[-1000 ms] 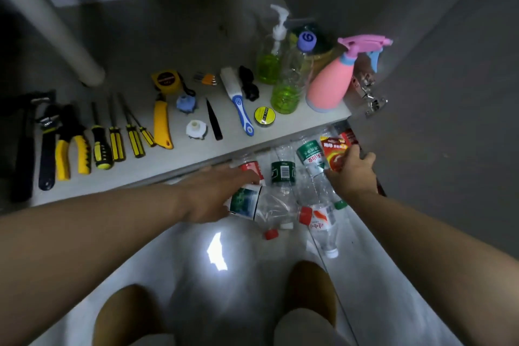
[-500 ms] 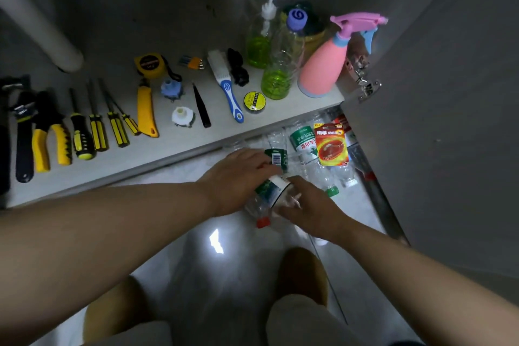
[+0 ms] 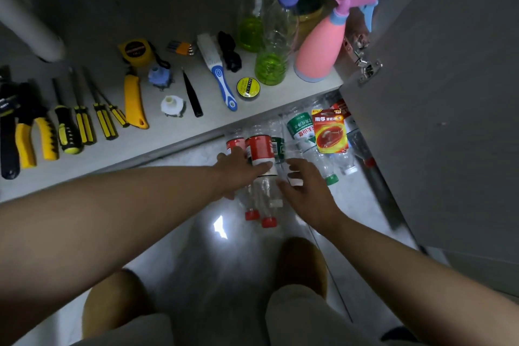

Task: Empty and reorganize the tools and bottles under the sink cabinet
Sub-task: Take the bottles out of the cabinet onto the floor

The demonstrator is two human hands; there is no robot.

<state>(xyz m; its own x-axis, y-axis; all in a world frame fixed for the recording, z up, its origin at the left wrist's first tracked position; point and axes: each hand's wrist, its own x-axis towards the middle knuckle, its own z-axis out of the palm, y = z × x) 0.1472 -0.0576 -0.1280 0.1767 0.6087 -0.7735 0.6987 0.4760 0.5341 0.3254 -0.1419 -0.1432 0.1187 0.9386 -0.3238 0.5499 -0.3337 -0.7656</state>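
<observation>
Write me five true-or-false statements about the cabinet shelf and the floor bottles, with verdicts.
1. The pink spray bottle stands upright on the cabinet shelf. True.
2. The red-capped bottles lie inside the cabinet. False: they lie on the floor.
3. The left hand holds a red-labelled bottle. True.
4. The yellow tape measure lies on the floor. False: it is on the shelf.
5. The cabinet door is closed. False: it stands open.
</observation>
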